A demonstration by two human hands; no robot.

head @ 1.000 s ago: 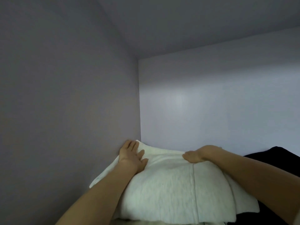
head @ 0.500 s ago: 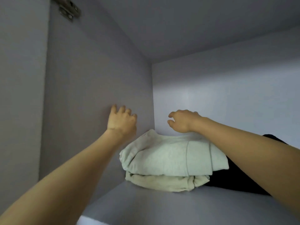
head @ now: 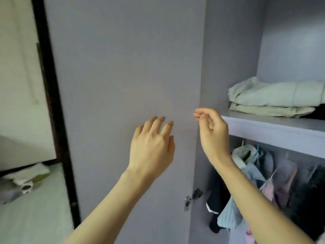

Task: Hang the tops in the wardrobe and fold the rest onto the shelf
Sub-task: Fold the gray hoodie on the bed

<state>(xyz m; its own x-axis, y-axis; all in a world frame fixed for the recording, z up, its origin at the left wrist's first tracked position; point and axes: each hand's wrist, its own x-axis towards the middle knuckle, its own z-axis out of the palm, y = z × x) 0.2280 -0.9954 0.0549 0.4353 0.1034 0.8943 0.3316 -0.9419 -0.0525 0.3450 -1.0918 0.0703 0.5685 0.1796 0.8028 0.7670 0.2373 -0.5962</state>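
Matt, smooth lilac laminate is seen on the wardrobe door; soft cloth folded garments; shiny metal hinge.

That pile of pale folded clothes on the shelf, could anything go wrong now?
Possibly. The pale green folded garment and the cream one beneath it sit near the grey shelf's front edge, so a knock might tip them off. Both the left hand and right hand are empty and away from the pile, unable to steady it.
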